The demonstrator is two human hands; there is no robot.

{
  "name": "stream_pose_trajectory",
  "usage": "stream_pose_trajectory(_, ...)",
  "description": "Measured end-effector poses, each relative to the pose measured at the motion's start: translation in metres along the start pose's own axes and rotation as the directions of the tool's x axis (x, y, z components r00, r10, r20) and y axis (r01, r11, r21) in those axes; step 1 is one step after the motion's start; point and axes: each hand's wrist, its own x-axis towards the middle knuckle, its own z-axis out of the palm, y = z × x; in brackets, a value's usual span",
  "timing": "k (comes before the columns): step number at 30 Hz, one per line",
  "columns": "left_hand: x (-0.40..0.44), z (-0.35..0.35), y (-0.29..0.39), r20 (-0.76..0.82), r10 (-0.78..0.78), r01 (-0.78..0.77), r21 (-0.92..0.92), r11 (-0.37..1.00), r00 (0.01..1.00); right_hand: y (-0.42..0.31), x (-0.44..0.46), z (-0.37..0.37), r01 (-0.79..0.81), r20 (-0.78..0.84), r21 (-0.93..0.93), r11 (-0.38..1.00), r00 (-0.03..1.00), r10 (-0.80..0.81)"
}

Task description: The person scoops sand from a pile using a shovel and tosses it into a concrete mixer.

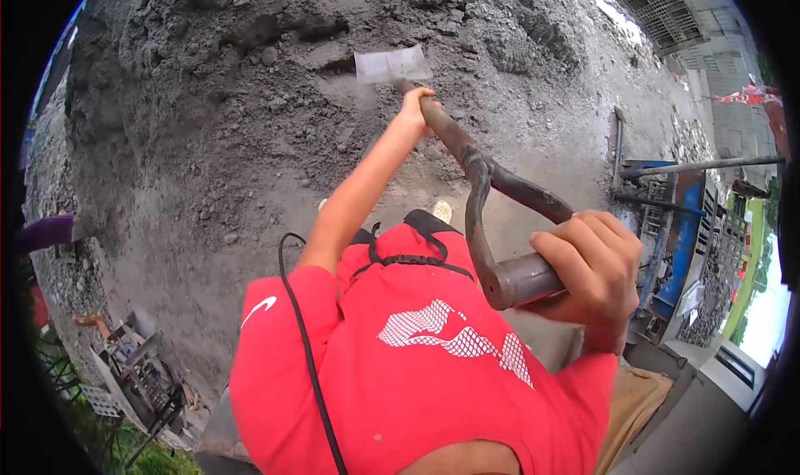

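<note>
A shovel (454, 133) reaches from my chest out to a heap of grey sand and gravel (275, 75). My left hand (417, 112) is wrapped round the shaft low down, close to the blade. At the other end, my right hand (593, 267) grips the crossbar of the forked D-shaped handle. The flat pale shovel blade (390, 64) lies against the foot of the heap; its far edge meets the loose material. Whether the blade carries any sand is hard to make out.
Blue metal equipment (683, 242) with a long pipe (708, 167) stands at the right. A wooden frame with scrap (137, 375) lies at the lower left. A tan sheet (637, 404) is near my right elbow. My pale shoes (442, 212) stand on dusty ground before the heap.
</note>
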Motion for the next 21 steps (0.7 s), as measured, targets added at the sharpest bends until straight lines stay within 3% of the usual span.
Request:
stream_pose_trajectory(3, -0.012, 0.021, 0.065, 0.058, 0.133, -0.136, 0.051, 0.989, 0.989, 0.025, 0.034, 0.022, 0.071, -0.069, -0.095, 0.993, 0.995, -0.078)
stream_pose_trajectory(4, -0.02, 0.026, 0.085, 0.095, 0.192, -0.197, 0.049, 0.979, 0.977, 0.034, 0.056, 0.038, 0.071, -0.16, -0.078, 0.994, 0.984, -0.083)
stream_pose_trajectory(5, -0.034, 0.028, 0.103, 0.021, 0.256, -0.254, 0.22, 0.942, 0.966, 0.046, 0.076, 0.064, 0.055, -0.232, -0.072, 0.996, 0.97, -0.07)
stream_pose_trajectory(6, -0.032, 0.014, 0.127, -0.008, 0.342, -0.326, 0.284, 0.902, 0.94, 0.059, 0.098, 0.1, 0.035, -0.275, -0.076, 0.996, 0.96, -0.055)
stream_pose_trajectory(7, -0.015, -0.007, 0.15, -0.041, 0.578, -0.515, 0.405, 0.755, 0.815, 0.078, 0.123, 0.147, 0.046, -0.302, -0.083, 0.996, 0.951, -0.069)
stream_pose_trajectory(9, -0.04, -0.037, 0.178, -0.207, 0.603, -0.562, 0.226, 0.795, 0.77, 0.121, 0.175, 0.267, 0.015, -0.181, -0.098, 0.995, 0.983, -0.032)
stream_pose_trajectory(10, -0.054, -0.067, 0.191, -0.063, 0.603, -0.6, 0.063, 0.797, 0.795, 0.124, 0.188, 0.311, 0.07, -0.164, -0.061, 0.996, 0.983, -0.079)
stream_pose_trajectory(11, -0.091, -0.075, 0.192, -0.1, 0.65, -0.653, 0.002, 0.758, 0.754, 0.098, 0.203, 0.324, 0.128, -0.149, -0.049, 0.991, 0.98, -0.134)
stream_pose_trajectory(12, -0.098, -0.095, 0.197, -0.173, 0.811, -0.813, 0.08, 0.577, 0.559, 0.073, 0.218, 0.339, 0.107, -0.123, -0.006, 0.994, 0.987, -0.107)
stream_pose_trajectory(14, -0.15, -0.125, 0.201, -0.11, 0.732, -0.739, -0.038, 0.673, 0.673, 0.021, 0.252, 0.359, 0.107, -0.097, 0.003, 0.994, 0.99, -0.106)
stream_pose_trajectory(16, -0.184, -0.157, 0.206, -0.129, 0.8, -0.808, -0.017, 0.589, 0.586, -0.02, 0.277, 0.38, 0.087, -0.018, 0.051, 0.995, 0.996, -0.087)
stream_pose_trajectory(17, -0.197, -0.163, 0.209, -0.198, 0.872, -0.868, 0.137, 0.477, 0.448, -0.036, 0.285, 0.391, 0.078, 0.005, 0.07, 0.994, 0.997, -0.078)
stream_pose_trajectory(20, -0.207, -0.193, 0.219, -0.216, 0.929, -0.827, 0.427, 0.366, 0.3, -0.071, 0.282, 0.42, 0.013, 0.08, 0.157, 0.987, 0.996, -0.025)
stream_pose_trajectory(21, -0.195, -0.206, 0.22, -0.175, 0.963, -0.824, 0.501, 0.265, 0.204, -0.076, 0.279, 0.42, -0.022, 0.086, 0.183, 0.983, 0.996, 0.006)
